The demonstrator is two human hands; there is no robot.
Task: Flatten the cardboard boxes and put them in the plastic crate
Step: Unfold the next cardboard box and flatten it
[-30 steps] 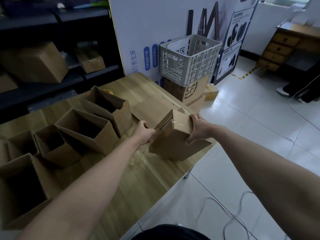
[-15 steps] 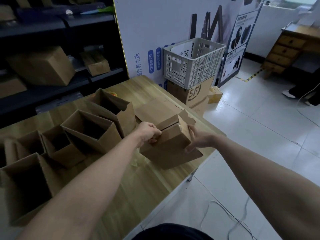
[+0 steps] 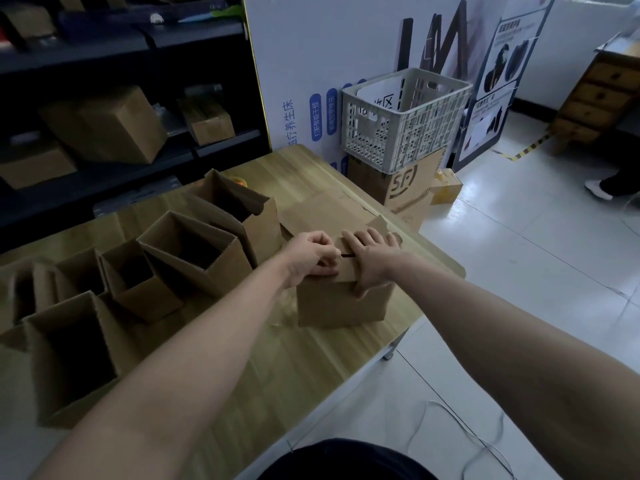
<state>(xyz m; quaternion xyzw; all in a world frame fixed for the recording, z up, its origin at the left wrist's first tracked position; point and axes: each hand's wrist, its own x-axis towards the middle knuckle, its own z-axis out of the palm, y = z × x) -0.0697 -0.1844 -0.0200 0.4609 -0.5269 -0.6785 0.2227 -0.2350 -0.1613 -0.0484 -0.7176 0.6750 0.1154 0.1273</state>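
Note:
A small closed cardboard box (image 3: 341, 303) stands upright near the right edge of the wooden table (image 3: 277, 368). My left hand (image 3: 311, 254) pinches at the seam on its top. My right hand (image 3: 372, 258) lies flat on the top, thumb down the front face. Several open cardboard boxes (image 3: 194, 251) stand on the table to the left. A flat piece of cardboard (image 3: 322, 213) lies behind the held box. The white plastic crate (image 3: 405, 119) sits beyond the table on a large printed carton (image 3: 405, 185).
Dark shelving (image 3: 121, 64) with more cartons runs along the back left. A white display board (image 3: 329, 46) stands behind the crate. A wooden drawer unit (image 3: 595, 102) and a person's foot (image 3: 599, 188) are at far right. White cables (image 3: 460, 427) lie on the tiled floor.
The box was tilted and held between both hands; now it stands upright on the table. Both hands have moved onto its top, the left one pinching at the seam.

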